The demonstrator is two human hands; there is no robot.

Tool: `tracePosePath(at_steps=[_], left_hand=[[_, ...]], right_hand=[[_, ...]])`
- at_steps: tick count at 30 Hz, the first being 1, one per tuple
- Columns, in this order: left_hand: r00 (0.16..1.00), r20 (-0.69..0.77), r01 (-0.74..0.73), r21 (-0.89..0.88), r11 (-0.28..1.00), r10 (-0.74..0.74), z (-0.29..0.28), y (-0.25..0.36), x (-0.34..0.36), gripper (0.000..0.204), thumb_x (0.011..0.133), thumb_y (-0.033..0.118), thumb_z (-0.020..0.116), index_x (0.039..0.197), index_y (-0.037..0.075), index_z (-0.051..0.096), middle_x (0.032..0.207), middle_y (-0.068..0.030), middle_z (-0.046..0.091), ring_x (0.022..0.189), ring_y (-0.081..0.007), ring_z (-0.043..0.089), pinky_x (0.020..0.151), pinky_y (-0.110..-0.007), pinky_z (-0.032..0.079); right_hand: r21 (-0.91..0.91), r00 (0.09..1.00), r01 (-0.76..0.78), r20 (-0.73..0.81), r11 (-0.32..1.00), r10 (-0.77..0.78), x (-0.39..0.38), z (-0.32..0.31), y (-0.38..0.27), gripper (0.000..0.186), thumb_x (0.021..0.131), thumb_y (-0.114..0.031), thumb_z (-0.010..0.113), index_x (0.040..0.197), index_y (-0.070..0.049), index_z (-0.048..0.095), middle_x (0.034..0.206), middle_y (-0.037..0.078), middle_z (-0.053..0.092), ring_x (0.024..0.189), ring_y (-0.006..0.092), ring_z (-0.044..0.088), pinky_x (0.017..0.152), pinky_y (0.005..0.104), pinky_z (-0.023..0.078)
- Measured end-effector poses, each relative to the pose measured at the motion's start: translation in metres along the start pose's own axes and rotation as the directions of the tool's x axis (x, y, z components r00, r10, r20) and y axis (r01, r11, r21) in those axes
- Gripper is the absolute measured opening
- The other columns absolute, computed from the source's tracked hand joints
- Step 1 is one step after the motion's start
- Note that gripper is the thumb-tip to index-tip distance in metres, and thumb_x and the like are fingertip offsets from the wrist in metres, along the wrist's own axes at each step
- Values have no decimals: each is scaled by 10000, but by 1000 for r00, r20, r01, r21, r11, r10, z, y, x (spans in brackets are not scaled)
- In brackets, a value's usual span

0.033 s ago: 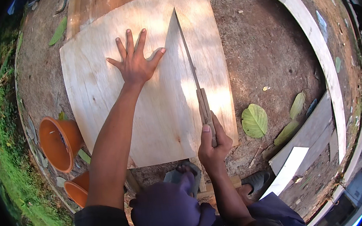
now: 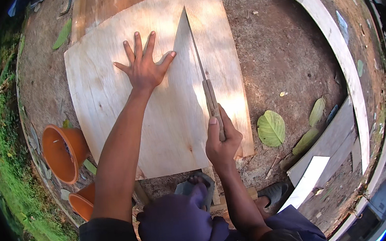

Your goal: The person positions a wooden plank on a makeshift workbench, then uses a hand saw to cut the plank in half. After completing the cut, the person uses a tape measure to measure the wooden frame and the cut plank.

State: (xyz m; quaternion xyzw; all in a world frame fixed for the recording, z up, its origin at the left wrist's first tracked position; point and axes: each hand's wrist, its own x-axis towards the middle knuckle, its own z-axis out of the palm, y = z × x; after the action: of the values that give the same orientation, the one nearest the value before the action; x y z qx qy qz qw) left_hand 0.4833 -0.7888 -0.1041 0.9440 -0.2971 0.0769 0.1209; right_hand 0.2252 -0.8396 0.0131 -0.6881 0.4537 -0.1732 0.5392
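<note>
A broad sheet of pale plywood lies before me, with a long cut line running down its right part from the far edge. My left hand rests flat on the sheet left of that line, fingers spread wide. Wrapped round the wooden handle of a handsaw, my right hand is above the near right part of the plywood. The saw's narrow blade points away from me along the line, seen nearly edge-on. Its shadow falls on the wood to the left.
Two orange pots stand left of the sheet. On the right lie a long pale board, a grey plank and a white strip. Green leaves are scattered over the soil. A reddish-brown board shows beyond the far edge.
My right hand and the saw have moved forward, away from me, along the cut line and slightly left. My left hand stays in place on the plywood.
</note>
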Motion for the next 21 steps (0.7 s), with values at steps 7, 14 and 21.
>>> tracePosePath(at_steps=[7,14,21], left_hand=[[1000,-18,0,6,1000,0,0,-6,5,874,816,767,638,1540,318,439,1662,-144,267,1510,-513,182,980,-907,50],[1000,-20,-7,-9,1000,6,2,1,9,863,818,764,639,1530,310,459,1656,-162,276,1497,-529,203,970,-912,50],[998,-57,-22,8,1000,23,5,-6,6,863,817,772,633,1523,304,468,1640,-169,307,1487,-535,222,956,-919,87]], right_hand=[[-10,999,40,23,999,-39,-16,-7,17,418,965,-124,623,1325,86,602,843,185,740,686,155,699,638,300,543],[43,998,47,-54,998,-45,7,9,11,413,963,-118,628,1319,89,604,799,175,717,664,168,673,629,301,531],[-148,994,102,44,984,-96,-45,-29,24,422,974,-167,622,1317,78,611,827,188,739,629,176,692,599,309,539]])
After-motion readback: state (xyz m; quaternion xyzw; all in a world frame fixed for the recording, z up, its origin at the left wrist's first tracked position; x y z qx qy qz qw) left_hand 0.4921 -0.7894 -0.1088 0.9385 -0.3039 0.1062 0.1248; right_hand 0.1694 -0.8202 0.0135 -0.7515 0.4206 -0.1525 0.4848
